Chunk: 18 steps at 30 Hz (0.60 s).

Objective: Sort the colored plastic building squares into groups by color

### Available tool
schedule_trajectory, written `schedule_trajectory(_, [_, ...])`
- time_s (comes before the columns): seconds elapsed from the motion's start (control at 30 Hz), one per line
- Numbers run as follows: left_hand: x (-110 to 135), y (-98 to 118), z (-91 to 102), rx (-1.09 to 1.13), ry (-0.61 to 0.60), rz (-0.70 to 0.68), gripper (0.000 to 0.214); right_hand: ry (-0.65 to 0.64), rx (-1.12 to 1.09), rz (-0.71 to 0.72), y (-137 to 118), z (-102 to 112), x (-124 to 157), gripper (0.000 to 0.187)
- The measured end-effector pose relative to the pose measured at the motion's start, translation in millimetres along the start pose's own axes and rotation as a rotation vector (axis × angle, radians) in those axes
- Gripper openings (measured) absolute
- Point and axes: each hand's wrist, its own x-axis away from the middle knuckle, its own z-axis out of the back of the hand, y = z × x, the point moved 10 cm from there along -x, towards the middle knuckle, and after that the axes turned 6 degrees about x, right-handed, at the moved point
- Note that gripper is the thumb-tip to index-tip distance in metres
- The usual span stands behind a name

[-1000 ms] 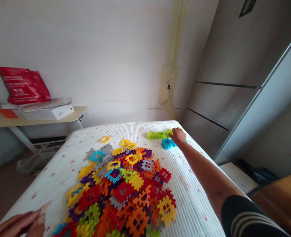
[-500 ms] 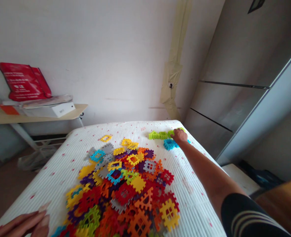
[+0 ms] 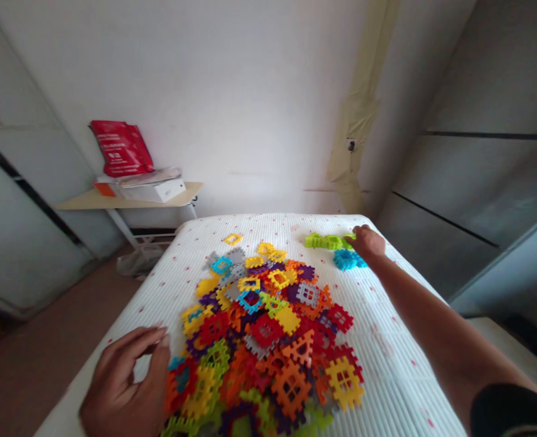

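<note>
A heap of interlocking plastic building tiles, in many colours with notched edges, lies on the white quilted bed cover. My left hand is at the heap's near left side, thumb and forefinger curled into a ring with tips together; nothing shows between them. Out at the far right, my right hand has its fingers closed on the right end of a row of lime-green tiles. Its fingers partly hide that end. Blue tiles sit just in front of the green row, close under the right hand.
A lone yellow tile frame lies beyond the heap. The bed cover has small red dots. Past its left side, a small table carries a red bag and a white box. Grey cabinets stand at the right.
My left hand has risen further into view beside the heap, its fingers now curled together. My right hand stays at the green row's end. The whole view has shifted toward the left.
</note>
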Motion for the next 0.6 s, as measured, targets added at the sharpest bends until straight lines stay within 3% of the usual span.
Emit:
schedule_trajectory(0.07, [-1.1, 9.6, -4.7, -0.017, -0.043, -0.012, 0.009, 0.145, -0.057, 0.057, -8.5, 23.7, 10.1, 0.038])
schedule_trajectory(0.17, [-2.0, -1.7, -10.3, -0.015, -0.113, 0.04, 0.009, 0.338, -0.151, 0.209, -26.1, 53.1, 42.9, 0.037])
schedule_trajectory(0.23, [-0.8, -9.8, -13.6, -0.015, -0.157, 0.065, 0.01, 0.411, -0.206, 0.351, -39.6, 61.7, 73.4, 0.037])
schedule_trajectory(0.33, [3.9, -12.5, -25.0, -0.001, -0.265, 0.068, 0.011, 0.452, -0.25, 0.526, -51.9, 58.3, 119.0, 0.036])
schedule_trajectory(0.43, [13.8, -7.9, -47.1, -0.02, -0.477, 0.051, 0.013, 0.458, -0.288, 0.642, -53.3, 45.8, 154.4, 0.033])
schedule_trajectory(0.6, [31.1, 4.3, -73.8, -0.329, -0.786, -0.032, 0.011, 0.397, -0.377, 0.713, -46.5, 26.8, 179.5, 0.034])
